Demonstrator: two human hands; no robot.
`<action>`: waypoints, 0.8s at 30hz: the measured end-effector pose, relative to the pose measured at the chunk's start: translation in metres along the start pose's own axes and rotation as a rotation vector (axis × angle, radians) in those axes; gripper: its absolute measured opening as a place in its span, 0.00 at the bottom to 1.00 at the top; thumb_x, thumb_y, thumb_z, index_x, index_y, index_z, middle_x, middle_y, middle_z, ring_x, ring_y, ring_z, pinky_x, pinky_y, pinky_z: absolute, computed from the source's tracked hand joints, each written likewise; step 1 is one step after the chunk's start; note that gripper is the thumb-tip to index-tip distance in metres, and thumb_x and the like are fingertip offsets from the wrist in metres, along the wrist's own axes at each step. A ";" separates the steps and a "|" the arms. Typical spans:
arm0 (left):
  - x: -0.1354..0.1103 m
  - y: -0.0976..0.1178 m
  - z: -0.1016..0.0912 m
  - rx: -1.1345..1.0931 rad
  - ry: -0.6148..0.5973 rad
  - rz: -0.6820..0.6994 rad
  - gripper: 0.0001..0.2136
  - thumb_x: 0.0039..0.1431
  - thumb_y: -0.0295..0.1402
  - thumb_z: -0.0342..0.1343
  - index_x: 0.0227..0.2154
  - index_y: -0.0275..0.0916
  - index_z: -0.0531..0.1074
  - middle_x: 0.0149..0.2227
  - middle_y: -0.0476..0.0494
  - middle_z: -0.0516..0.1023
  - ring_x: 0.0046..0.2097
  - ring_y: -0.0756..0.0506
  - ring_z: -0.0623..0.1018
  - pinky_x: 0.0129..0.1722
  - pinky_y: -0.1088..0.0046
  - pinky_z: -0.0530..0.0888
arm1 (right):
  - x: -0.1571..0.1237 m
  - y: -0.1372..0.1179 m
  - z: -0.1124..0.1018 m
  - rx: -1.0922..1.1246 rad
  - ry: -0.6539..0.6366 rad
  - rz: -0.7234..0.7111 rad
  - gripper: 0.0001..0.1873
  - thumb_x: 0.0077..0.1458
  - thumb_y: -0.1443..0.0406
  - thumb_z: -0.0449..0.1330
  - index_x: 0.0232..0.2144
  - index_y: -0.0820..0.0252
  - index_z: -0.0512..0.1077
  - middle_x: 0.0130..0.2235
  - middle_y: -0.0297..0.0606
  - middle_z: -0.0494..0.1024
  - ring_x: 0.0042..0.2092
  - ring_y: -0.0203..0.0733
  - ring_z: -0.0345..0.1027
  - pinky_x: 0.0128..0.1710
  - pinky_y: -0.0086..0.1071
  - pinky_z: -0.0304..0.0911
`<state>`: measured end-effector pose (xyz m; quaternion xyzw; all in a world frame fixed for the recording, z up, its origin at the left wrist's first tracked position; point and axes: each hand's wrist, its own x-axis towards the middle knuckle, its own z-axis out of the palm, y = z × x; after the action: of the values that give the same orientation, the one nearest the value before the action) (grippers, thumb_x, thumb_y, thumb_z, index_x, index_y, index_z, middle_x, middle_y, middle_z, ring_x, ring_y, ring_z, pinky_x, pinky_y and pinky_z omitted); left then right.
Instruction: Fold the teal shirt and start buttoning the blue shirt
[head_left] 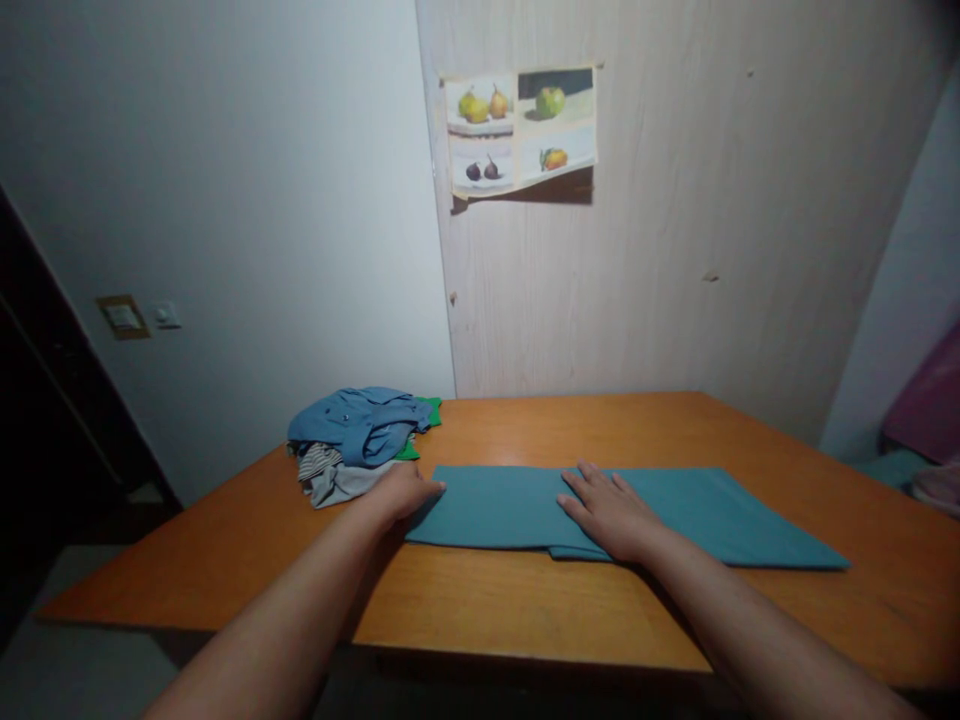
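A teal cloth, folded into a long flat strip, lies across the table in front of me. I cannot make out what kind of garment or fabric piece it is. At its left end my left hand pinches the edge, thumb on top and the other fingers mostly hidden. My right hand rests flat on the middle of the strip with fingers spread. Under that hand a fold shows as a small step in the near edge. The strip's right end tapers to a corner.
A heap of clothes, blue, green, striped and grey, sits behind my left hand on the orange wooden table. A wall stands behind, with a fruit picture sheet. Wall switches are at left, and pink fabric hangs far right.
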<state>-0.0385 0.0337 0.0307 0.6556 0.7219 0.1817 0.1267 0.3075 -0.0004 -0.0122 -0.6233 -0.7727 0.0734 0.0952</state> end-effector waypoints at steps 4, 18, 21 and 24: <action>-0.004 0.008 0.000 0.039 -0.047 -0.028 0.17 0.38 0.48 0.65 0.17 0.41 0.68 0.19 0.47 0.71 0.26 0.44 0.73 0.25 0.71 0.61 | -0.001 -0.001 -0.001 0.004 0.004 0.003 0.40 0.64 0.42 0.38 0.68 0.58 0.55 0.71 0.49 0.46 0.71 0.53 0.37 0.67 0.51 0.33; 0.002 0.022 0.000 -0.131 -0.111 -0.063 0.09 0.43 0.37 0.61 0.19 0.40 0.67 0.20 0.50 0.70 0.24 0.47 0.71 0.21 0.73 0.59 | 0.000 -0.005 -0.002 0.030 0.002 0.006 0.39 0.64 0.43 0.38 0.68 0.58 0.55 0.71 0.49 0.46 0.71 0.53 0.37 0.67 0.50 0.32; 0.003 0.024 -0.003 -0.205 -0.132 -0.075 0.09 0.44 0.37 0.60 0.19 0.40 0.67 0.18 0.50 0.69 0.23 0.46 0.72 0.20 0.73 0.60 | -0.001 -0.006 -0.003 0.029 0.010 0.000 0.39 0.64 0.43 0.38 0.68 0.59 0.55 0.71 0.50 0.46 0.71 0.53 0.36 0.67 0.50 0.32; 0.001 0.028 -0.005 -0.278 -0.140 -0.067 0.10 0.44 0.38 0.60 0.19 0.41 0.66 0.17 0.49 0.70 0.23 0.45 0.73 0.20 0.73 0.63 | -0.001 -0.006 -0.004 0.038 0.007 0.004 0.39 0.64 0.43 0.39 0.68 0.59 0.55 0.71 0.50 0.46 0.71 0.53 0.36 0.67 0.50 0.31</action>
<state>-0.0154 0.0366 0.0471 0.6183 0.7008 0.2293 0.2720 0.3028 -0.0029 -0.0072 -0.6233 -0.7695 0.0862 0.1095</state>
